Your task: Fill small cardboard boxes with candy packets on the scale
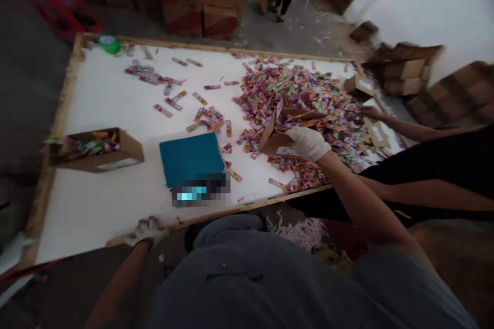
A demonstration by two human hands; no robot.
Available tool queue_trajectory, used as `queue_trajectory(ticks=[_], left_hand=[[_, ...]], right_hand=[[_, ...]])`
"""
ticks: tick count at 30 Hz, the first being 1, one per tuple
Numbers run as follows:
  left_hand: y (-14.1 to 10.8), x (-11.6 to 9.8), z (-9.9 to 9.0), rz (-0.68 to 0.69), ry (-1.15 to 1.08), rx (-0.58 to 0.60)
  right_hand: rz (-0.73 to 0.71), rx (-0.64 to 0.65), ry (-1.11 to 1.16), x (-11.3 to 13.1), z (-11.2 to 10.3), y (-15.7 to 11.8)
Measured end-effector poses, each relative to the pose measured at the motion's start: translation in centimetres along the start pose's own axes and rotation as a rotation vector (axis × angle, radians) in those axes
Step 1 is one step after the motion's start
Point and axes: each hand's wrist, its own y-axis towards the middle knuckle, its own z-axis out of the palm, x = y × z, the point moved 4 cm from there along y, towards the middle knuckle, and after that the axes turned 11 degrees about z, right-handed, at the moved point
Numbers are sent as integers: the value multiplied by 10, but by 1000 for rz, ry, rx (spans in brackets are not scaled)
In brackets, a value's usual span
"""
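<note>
My right hand (309,144), in a white glove, grips the near side of an open cardboard box (281,143). Small colourful wrapped packets fill this box, which is tilted at the edge of a large heap of similar packets (328,92). Down at the near edge of the table, my left hand (148,232), gloved too, rests with its fingers spread and holds nothing. Between my hands sits a flat teal-topped device (193,159), with a blurred lit panel on its near side. A second cardboard box (131,150), holding packets, stands at the left.
A wooden rim frames the white table (92,216). Another person's hand (372,112) reaches into the heap from the right, near a small box (358,87). A green round object (109,44) lies at the far left corner. Stacked cartons (219,18) stand behind, near a red stool (57,0).
</note>
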Motion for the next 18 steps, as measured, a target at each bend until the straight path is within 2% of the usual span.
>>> queue_trajectory(ticks=[3,5,8,10,11,13,14,16,18], left_hand=[[-4,14,23,-87,-62,55],[0,14,27,-79,-88,50],[3,12,30,-79,-94,52],[2,11,32,-73,-107,37],[2,10,33,-71,-118,30],[0,9,36,-67,-144,25],[0,8,37,-66,-154,27],[-2,7,39,-60,-168,31],[-3,5,39,-46,-174,25]], right_hand=[[-205,47,-38,88,9,-11],[-342,98,-82,156,19,-18],[-475,190,-134,249,44,-27],[-531,250,-153,294,61,-33],[-552,283,-160,309,68,-35],[-580,330,-155,322,77,-39],[-589,330,-133,320,77,-40],[-596,257,-31,299,69,-36],[-563,99,125,258,53,-25]])
